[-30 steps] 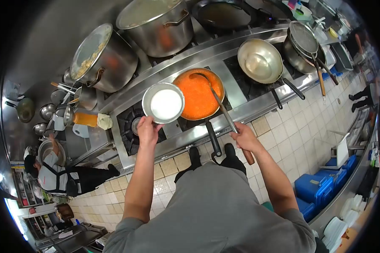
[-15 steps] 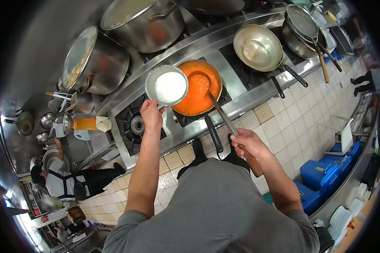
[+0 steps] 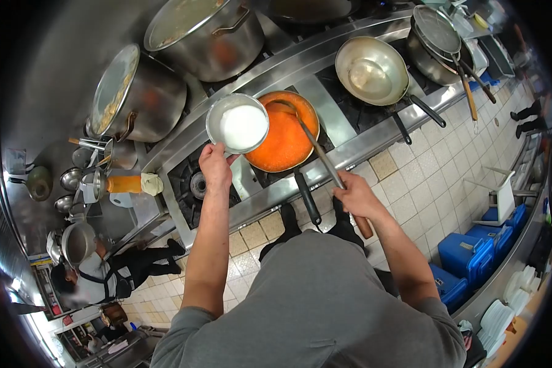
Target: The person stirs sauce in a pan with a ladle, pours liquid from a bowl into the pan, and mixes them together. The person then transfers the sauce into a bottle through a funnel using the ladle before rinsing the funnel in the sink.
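My left hand [image 3: 216, 167] grips the near rim of a round metal bowl [image 3: 237, 124] with white contents. The bowl is held over the left edge of a pan of orange sauce [image 3: 282, 142] on the stove. My right hand [image 3: 354, 194] is closed around the handle of a long ladle [image 3: 322, 153], whose wooden end shows below the hand. The ladle's head rests in the sauce near the pan's far side, partly sunk. The pan's black handle [image 3: 308, 197] points towards me, untouched.
Two large stockpots [image 3: 156, 92] stand behind the burners. An empty pan [image 3: 371, 70] and a pot with a strainer [image 3: 437, 34] are at the right. A co-worker [image 3: 104, 276] holds a large pot at the left. Blue bins [image 3: 466, 253] stand at the lower right.
The ladle's head has gone from the far side to the pan's middle and back. The bowl stays over the pan's left edge. The co-worker's pot has been raised and moved.
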The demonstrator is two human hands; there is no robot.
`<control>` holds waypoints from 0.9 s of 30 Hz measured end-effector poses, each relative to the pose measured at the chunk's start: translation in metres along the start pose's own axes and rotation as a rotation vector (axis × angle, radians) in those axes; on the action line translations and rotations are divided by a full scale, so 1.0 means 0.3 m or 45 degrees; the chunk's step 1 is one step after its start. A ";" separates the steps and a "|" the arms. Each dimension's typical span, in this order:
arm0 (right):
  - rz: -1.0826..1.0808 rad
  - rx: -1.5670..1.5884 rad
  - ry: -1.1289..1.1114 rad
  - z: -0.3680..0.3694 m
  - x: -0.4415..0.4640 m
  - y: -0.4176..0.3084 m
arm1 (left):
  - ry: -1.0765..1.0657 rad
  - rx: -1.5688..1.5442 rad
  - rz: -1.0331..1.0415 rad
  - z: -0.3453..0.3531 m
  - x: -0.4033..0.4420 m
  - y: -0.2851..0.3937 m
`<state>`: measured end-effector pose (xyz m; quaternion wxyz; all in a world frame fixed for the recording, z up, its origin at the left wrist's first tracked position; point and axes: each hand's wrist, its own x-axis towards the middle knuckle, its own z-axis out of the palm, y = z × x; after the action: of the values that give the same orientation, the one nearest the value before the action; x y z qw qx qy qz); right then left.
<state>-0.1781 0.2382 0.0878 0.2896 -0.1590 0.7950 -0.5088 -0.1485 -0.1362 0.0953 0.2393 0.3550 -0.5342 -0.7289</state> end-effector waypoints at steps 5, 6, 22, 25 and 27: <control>0.573 1.129 -0.391 0.071 -0.015 -0.022 | 0.001 0.039 0.004 0.015 -0.004 0.008; 0.572 1.129 -0.386 0.051 -0.026 -0.039 | -0.003 0.038 0.002 0.014 0.002 0.005; 0.341 0.484 -0.216 -0.165 -0.211 -0.222 | -0.018 -0.009 -0.010 0.001 0.023 0.006; 0.338 0.273 -0.187 -0.161 -0.181 -0.200 | -0.012 -0.008 -0.006 0.007 0.017 0.016; -0.520 -0.164 0.186 -0.088 -0.101 -0.027 | -0.006 -0.014 0.006 0.007 0.018 0.026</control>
<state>-0.1712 0.2701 0.1123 0.1114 -0.2975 0.7961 -0.5151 -0.1537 -0.1413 0.1015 0.2417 0.3505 -0.5316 -0.7322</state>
